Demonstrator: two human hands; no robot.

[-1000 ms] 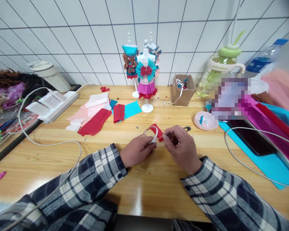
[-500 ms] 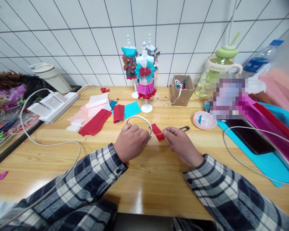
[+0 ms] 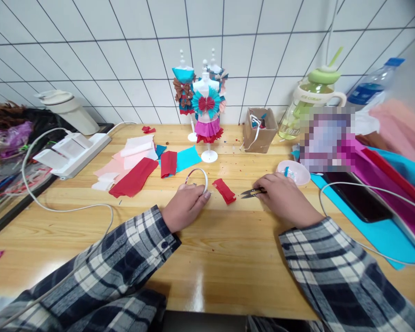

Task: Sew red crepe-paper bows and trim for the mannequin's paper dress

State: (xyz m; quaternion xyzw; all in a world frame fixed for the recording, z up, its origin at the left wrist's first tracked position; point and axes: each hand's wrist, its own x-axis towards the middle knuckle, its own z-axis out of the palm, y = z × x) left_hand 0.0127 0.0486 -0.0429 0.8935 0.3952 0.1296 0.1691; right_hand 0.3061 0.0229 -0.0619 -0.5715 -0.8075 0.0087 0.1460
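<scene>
A thin white roll of tape (image 3: 205, 179) stands upright in my left hand (image 3: 183, 207), its lower part hidden by the closed fingers and thumb. My right hand (image 3: 287, 198) lies palm down near the pink dish, its fingers closed round the handle end of dark thread snips (image 3: 249, 193). The blades point left across the table. Between both hands lies a small folded red crepe paper piece (image 3: 224, 191), touched by neither.
Small dressed mannequins (image 3: 207, 110) stand at the back, beside a cardboard box (image 3: 260, 133). Paper pieces (image 3: 134, 177) lie left of centre. On the right are a pink dish (image 3: 300, 173), a phone (image 3: 359, 198) and coloured sheets. A white cable (image 3: 69, 210) crosses the left side.
My right hand has let go of the thin strip stretched from the tape roll. It has moved right and taken hold of the snips. My left hand still holds the tape, slightly turned.
</scene>
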